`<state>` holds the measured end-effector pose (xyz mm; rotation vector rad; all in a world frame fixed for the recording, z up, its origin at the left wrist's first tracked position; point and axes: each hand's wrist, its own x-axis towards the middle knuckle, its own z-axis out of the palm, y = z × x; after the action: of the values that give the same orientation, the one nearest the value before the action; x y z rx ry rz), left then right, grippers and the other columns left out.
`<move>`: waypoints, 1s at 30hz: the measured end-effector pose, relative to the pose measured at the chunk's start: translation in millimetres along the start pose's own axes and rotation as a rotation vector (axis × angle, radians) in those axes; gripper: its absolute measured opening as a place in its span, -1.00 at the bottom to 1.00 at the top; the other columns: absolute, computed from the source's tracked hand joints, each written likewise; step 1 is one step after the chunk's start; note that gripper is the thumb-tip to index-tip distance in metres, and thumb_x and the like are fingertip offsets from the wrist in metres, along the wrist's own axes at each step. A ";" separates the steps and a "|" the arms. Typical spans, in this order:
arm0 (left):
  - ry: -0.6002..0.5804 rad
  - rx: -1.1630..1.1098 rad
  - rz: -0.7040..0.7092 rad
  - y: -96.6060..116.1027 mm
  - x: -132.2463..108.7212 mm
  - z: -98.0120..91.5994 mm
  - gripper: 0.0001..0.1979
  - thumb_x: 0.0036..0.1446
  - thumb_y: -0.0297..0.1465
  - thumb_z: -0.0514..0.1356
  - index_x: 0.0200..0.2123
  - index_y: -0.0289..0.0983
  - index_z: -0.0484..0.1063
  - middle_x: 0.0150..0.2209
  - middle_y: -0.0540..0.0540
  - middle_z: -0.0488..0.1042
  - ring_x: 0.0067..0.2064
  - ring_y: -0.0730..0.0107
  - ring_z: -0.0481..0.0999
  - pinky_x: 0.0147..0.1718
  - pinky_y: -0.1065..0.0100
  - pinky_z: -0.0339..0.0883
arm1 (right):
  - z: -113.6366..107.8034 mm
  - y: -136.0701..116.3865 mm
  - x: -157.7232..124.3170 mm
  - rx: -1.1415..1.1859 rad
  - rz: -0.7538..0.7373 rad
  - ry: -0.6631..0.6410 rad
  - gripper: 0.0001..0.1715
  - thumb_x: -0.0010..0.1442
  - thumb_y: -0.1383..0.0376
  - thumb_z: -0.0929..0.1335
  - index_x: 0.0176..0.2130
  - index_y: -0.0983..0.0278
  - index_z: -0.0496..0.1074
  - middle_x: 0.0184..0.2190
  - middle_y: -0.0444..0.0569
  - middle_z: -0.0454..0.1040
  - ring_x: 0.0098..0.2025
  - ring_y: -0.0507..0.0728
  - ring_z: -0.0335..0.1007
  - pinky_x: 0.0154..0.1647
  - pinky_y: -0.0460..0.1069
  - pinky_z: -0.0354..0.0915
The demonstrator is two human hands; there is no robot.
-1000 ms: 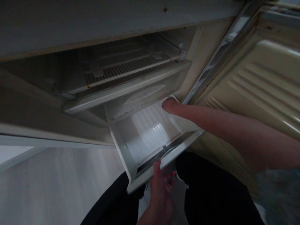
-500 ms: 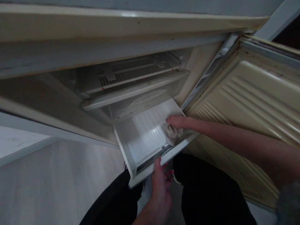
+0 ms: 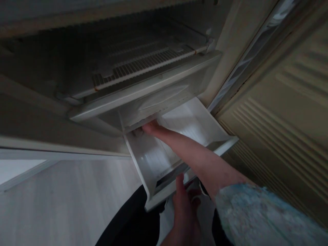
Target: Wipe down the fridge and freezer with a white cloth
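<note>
A white freezer drawer [image 3: 197,119] is pulled out low in an open refrigerator compartment. My left hand [image 3: 182,205] grips the drawer's front edge, thumb on top and fingers curled below. Deep in the drawer's back left corner is my right hand [image 3: 151,127], its fingers partly hidden under the upper drawer's front. A greyish cloth [image 3: 137,132] shows dimly at those fingertips, pressed to the drawer's floor or side; I cannot tell which. My right forearm crosses over the drawer from the lower right.
Just above is another drawer front [image 3: 164,97], close over my right hand. Higher up sits a wire shelf [image 3: 143,65] with rusty spots. The ribbed fridge door [image 3: 276,112] stands open on the right. My knees in black trousers [image 3: 133,218] flank the drawer above a pale floor [image 3: 77,198].
My right hand has moved with the cloth from the drawer's front right to its back left corner. My left hand stays on the front edge. The view has come closer.
</note>
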<state>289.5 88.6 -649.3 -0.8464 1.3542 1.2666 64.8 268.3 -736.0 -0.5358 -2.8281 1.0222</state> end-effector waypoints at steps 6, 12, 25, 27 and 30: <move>-0.004 -0.003 0.011 2.3 -1.7 1.8 -0.58 0.27 -0.11 0.14 0.03 -0.29 0.38 -0.16 -0.17 0.52 -0.53 0.48 0.40 -0.58 0.44 0.08 | 5.7 -8.4 -38.3 -0.179 -0.218 -0.232 -0.68 0.37 0.34 0.24 -0.10 0.38 0.57 0.02 0.17 0.55 0.08 0.22 0.44 0.04 -0.01 0.29; -0.018 -0.009 0.049 0.0 -4.8 0.7 -0.60 0.34 -0.10 0.10 0.04 -0.29 0.38 -0.21 -0.11 0.52 -0.49 0.44 0.43 -0.53 0.40 0.17 | 12.5 -21.5 -121.3 -0.214 -0.381 -0.669 -0.84 0.18 0.42 0.43 -0.18 0.31 0.58 -0.14 0.06 0.58 -0.15 0.15 0.46 -0.18 -0.04 0.25; -0.027 0.032 0.063 -4.7 -2.1 -2.6 -0.54 0.30 -0.05 0.11 0.01 -0.33 0.41 -0.16 -0.17 0.54 -0.47 0.42 0.44 -0.52 0.38 0.16 | -44.8 2.8 -88.2 -0.370 -0.108 -0.030 -0.60 0.37 0.37 0.31 0.17 0.36 0.44 0.20 0.25 0.37 0.24 0.26 0.27 0.26 0.11 0.20; -0.037 0.036 0.059 -4.9 -2.4 -3.4 -0.52 0.28 -0.03 0.12 -0.02 -0.34 0.42 -0.12 -0.20 0.54 -0.47 0.42 0.44 -0.52 0.39 0.15 | -42.4 9.8 -61.5 -0.377 -0.071 0.006 -0.56 0.38 0.29 0.31 0.18 0.40 0.42 0.24 0.29 0.35 0.29 0.32 0.24 0.31 0.17 0.16; -0.051 0.017 0.059 -5.1 -4.2 -6.0 -0.50 0.24 0.00 0.17 -0.06 -0.35 0.44 -0.09 -0.24 0.54 -0.46 0.43 0.44 -0.51 0.39 0.19 | -34.1 14.3 -28.8 -0.255 0.005 -0.041 -0.58 0.43 0.26 0.24 0.15 0.34 0.46 0.15 0.16 0.48 0.24 0.29 0.32 0.29 0.16 0.21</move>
<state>293.9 81.1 -647.0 -0.7626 1.3559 1.3124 102.8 288.9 -717.7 -0.5488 -3.0150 0.6828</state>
